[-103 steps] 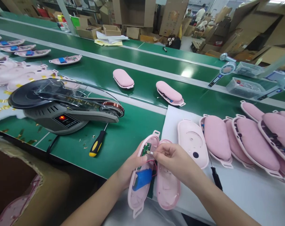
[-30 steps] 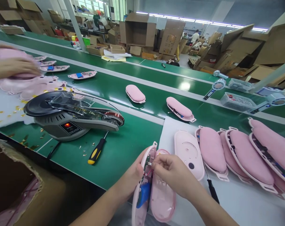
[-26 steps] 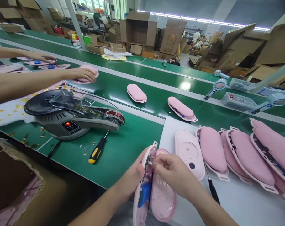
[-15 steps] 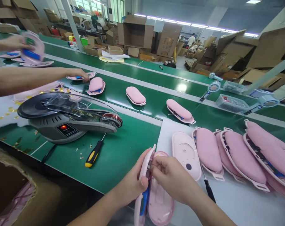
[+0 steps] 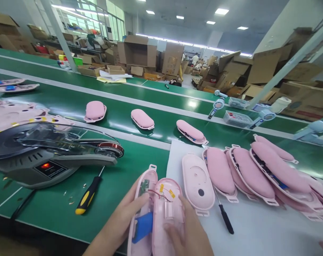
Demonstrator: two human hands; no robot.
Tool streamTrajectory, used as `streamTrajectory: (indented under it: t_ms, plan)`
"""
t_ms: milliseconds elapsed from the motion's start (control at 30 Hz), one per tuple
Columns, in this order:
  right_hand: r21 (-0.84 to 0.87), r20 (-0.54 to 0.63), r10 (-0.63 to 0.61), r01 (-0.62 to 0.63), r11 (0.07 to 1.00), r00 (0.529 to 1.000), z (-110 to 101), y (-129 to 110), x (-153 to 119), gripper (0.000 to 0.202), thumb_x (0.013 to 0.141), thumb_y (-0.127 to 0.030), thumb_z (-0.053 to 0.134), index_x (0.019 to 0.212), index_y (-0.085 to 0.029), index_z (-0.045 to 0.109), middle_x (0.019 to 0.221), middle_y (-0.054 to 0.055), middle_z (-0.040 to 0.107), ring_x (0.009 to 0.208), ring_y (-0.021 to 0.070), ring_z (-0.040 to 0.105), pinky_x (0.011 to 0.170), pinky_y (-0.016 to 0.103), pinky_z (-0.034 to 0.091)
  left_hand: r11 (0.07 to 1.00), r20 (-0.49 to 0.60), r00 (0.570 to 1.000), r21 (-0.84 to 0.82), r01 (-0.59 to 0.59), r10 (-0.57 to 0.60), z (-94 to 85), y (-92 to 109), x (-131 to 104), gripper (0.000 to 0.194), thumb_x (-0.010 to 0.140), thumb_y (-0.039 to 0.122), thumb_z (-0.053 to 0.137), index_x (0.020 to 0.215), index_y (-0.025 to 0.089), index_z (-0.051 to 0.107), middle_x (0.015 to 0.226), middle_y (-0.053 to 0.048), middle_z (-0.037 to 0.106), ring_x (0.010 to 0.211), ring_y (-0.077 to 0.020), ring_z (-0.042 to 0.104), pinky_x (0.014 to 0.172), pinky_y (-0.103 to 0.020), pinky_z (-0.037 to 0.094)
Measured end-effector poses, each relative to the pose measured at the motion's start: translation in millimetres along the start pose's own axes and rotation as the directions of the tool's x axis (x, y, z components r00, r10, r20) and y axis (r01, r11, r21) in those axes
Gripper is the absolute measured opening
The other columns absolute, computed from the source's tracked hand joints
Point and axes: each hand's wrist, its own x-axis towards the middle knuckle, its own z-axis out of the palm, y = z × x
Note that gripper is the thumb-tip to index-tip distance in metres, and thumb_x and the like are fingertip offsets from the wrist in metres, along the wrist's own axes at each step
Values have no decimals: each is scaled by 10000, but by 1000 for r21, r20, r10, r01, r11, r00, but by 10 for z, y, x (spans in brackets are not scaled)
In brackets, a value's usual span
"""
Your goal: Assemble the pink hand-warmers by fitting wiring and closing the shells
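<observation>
Between my hands are two pink oval shell halves, side by side with their insides up. My left hand [image 5: 124, 213] grips the left shell half [image 5: 150, 173], thumb over its inner edge. Inside it sit a green circuit board [image 5: 144, 185] and a blue block [image 5: 143, 228] that looks like a battery. My right hand [image 5: 193, 227] is wrapped round the right shell half [image 5: 159, 231], its thumb inside. That half carries small yellow tape pieces [image 5: 172, 193] and a clear piece. Thin red and dark wires [image 5: 158, 194] run between the halves. My right fingers are partly hidden beneath.
Right of my hands, several pink cases [image 5: 221, 170] lie on a white sheet, with a flat pink shell [image 5: 193, 177] and a black screwdriver [image 5: 225, 217]. To the left are a grey tape dispenser [image 5: 70, 160] and a yellow-black screwdriver [image 5: 89, 195]. More cases [image 5: 142, 119] lie on the green belt.
The left half has turned from edge-on to open beside the other half. My right hand has left the wires and holds the right half. A co-worker's arms have gone from view.
</observation>
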Motion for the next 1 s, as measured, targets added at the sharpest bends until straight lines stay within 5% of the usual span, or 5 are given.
streamTrajectory:
  t_ms: [133,300,467,700,1000]
  plan:
    - [333,81,118,-139,933,990,-111,-209,-14,568,836,-326,478,1369,-226,309,1058,66,670,914,216,668,789,329,523,917,-70,979,369,-154,193,-62,140,-22,762,634,361,794,1317,235,481,1303,-92,614,1196,-334,559,985,-409,461]
    - [285,73,24,-44,958,997,-224,-470,16,436,892,-316,457,1316,-217,437,838,22,622,654,158,600,600,263,502,522,-52,882,821,-229,469,-157,106,20,607,765,293,634,1334,257,427,1361,-71,546,1210,-285,535,1051,-423,383]
    - [272,114,-105,71,960,988,-125,-520,58,443,889,-248,462,1328,-198,482,1275,112,602,1119,230,608,885,323,534,361,-7,785,891,-276,619,-147,-17,3,454,829,213,485,1281,245,498,1285,-66,588,1205,-245,538,990,-371,436]
    - [78,19,-235,233,969,972,-68,-572,48,415,902,-197,420,1313,-188,477,1212,115,640,1063,229,639,812,320,556,275,35,708,907,-319,706,-124,-62,-25,273,797,159,465,848,234,722,873,-48,573,828,-203,608,715,-314,514]
    - [142,13,-180,176,974,984,-80,-645,96,373,925,-268,419,1284,-218,508,1149,93,654,977,224,640,797,332,526,411,89,864,853,-323,495,-157,21,-143,322,913,369,421,1063,257,682,1090,-78,530,1075,-232,568,931,-375,478]
